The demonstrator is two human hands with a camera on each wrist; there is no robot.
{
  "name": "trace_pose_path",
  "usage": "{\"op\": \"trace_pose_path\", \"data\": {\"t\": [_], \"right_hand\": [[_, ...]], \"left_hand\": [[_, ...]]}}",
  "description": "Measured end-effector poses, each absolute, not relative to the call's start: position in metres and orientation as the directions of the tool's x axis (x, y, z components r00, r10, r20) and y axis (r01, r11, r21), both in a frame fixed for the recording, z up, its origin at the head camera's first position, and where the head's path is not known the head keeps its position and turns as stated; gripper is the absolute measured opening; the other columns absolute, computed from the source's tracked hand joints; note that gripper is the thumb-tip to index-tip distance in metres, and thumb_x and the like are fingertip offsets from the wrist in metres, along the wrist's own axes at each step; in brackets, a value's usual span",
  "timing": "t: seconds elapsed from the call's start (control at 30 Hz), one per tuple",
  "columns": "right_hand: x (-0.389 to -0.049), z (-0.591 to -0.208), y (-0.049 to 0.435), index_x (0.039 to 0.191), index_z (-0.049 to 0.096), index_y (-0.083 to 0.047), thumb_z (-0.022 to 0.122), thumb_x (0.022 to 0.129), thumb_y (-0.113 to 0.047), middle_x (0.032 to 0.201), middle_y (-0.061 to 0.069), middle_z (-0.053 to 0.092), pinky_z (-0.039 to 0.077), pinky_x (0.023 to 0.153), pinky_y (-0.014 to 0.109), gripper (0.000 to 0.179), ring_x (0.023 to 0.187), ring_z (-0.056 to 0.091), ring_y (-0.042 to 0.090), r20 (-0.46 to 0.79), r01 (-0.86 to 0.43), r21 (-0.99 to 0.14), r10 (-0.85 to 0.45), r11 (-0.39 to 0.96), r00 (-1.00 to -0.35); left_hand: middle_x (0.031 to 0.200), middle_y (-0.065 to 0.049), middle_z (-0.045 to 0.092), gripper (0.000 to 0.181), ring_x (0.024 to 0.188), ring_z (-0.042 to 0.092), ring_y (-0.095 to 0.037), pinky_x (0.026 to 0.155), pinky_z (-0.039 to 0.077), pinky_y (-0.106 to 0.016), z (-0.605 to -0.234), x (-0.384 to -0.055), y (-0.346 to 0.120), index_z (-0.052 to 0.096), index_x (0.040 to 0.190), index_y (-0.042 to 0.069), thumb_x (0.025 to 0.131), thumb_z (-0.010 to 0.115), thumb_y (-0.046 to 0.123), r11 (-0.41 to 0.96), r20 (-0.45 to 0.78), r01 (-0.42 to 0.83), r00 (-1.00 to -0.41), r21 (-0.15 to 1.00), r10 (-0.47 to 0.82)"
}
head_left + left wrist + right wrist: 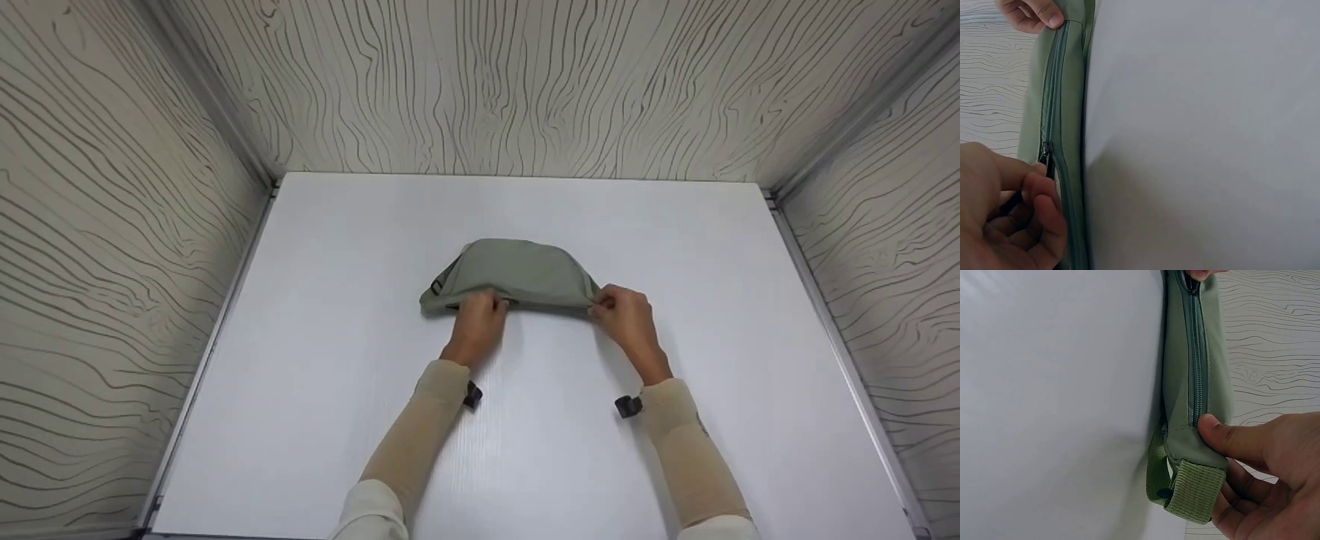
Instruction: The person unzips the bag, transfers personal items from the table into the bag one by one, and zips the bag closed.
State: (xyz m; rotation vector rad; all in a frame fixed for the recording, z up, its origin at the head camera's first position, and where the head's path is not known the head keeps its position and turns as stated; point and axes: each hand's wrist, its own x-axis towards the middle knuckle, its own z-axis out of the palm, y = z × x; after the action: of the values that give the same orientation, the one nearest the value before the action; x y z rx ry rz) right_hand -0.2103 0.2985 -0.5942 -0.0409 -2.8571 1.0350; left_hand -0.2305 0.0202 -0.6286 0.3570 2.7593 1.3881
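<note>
A sage-green waist bag (521,270) lies on the white table with its zipped edge toward me. My left hand (478,324) pinches the black zipper pull (1047,157) between thumb and fingers, left of the bag's middle. From the slider to the right end the zipper teeth (1197,360) are joined; on the slider's other side the zipper is parted. At the right end, my right hand (626,315) grips the corner of the bag, thumb (1213,430) on top by the zipper's end. A folded green webbing strap (1196,492) hangs below that corner.
The white tabletop (360,420) surrounds the bag. Wood-grain patterned panels (480,90) enclose the table at the back and both sides, with grey metal framing (217,82) at the corners. A black strap buckle (437,287) shows at the bag's left end.
</note>
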Motion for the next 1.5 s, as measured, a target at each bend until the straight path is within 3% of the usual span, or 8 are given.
{"op": "trace_pose_path", "data": {"t": [0.43, 0.67, 0.77, 1.2, 1.5], "right_hand": [[-0.213, -0.594, 0.295, 0.097, 0.076, 0.001, 0.08, 0.092, -0.003, 0.091, 0.017, 0.077, 0.05, 0.072, 0.035, 0.007, 0.083, 0.071, 0.029, 0.069, 0.003, -0.65, 0.064, 0.76, -0.996], [-0.213, -0.592, 0.306, 0.096, 0.076, 0.002, 0.08, 0.092, -0.002, 0.091, 0.02, 0.077, 0.051, 0.073, 0.037, 0.007, 0.084, 0.071, 0.032, 0.094, -0.004, -0.632, 0.072, 0.775, -0.993], [-0.212, -0.593, 0.313, 0.096, 0.076, 0.003, 0.08, 0.092, -0.002, 0.091, 0.02, 0.078, 0.051, 0.073, 0.038, 0.007, 0.084, 0.073, 0.034, 0.099, 0.007, -0.623, 0.087, 0.782, -0.991], [-0.214, -0.594, 0.313, 0.097, 0.077, 0.002, 0.078, 0.093, -0.001, 0.092, 0.019, 0.077, 0.05, 0.074, 0.038, 0.006, 0.086, 0.072, 0.033, 0.072, 0.027, -0.648, 0.096, 0.761, -0.993], [-0.218, -0.598, 0.311, 0.1, 0.077, 0.002, 0.075, 0.094, 0.002, 0.095, 0.02, 0.077, 0.052, 0.079, 0.042, 0.006, 0.089, 0.071, 0.034, 0.118, -0.016, -0.664, 0.084, 0.748, -0.989]], "left_hand": [[0.082, -0.002, 0.065, 0.021, 0.072, 0.055, -0.013, 0.065, 0.047, -0.031, -0.631, -0.231, 0.005, 0.069, 0.094, 0.008, 0.109, 0.06, 0.02, 0.645, 0.084, 0.169, -0.983, 0.746, 0.161], [0.072, 0.001, 0.051, 0.029, 0.066, 0.048, -0.014, 0.06, 0.04, -0.032, -0.633, -0.236, -0.028, 0.059, 0.081, 0.01, 0.109, 0.059, 0.018, 0.624, 0.027, 0.042, -0.999, 0.78, 0.034], [0.073, 0.0, 0.052, 0.028, 0.067, 0.048, -0.015, 0.06, 0.04, -0.031, -0.632, -0.241, -0.045, 0.058, 0.081, 0.01, 0.108, 0.061, 0.016, 0.637, 0.043, 0.035, -0.999, 0.77, 0.002], [0.076, -0.001, 0.053, 0.026, 0.07, 0.05, -0.016, 0.062, 0.041, -0.032, -0.634, -0.237, -0.063, 0.06, 0.083, 0.01, 0.108, 0.062, 0.017, 0.645, 0.018, 0.0, -1.0, 0.764, -0.02], [0.073, 0.0, 0.049, 0.029, 0.068, 0.047, -0.016, 0.061, 0.039, -0.033, -0.635, -0.234, -0.069, 0.056, 0.079, 0.01, 0.107, 0.063, 0.015, 0.622, 0.033, 0.015, -0.999, 0.783, -0.018]]}}
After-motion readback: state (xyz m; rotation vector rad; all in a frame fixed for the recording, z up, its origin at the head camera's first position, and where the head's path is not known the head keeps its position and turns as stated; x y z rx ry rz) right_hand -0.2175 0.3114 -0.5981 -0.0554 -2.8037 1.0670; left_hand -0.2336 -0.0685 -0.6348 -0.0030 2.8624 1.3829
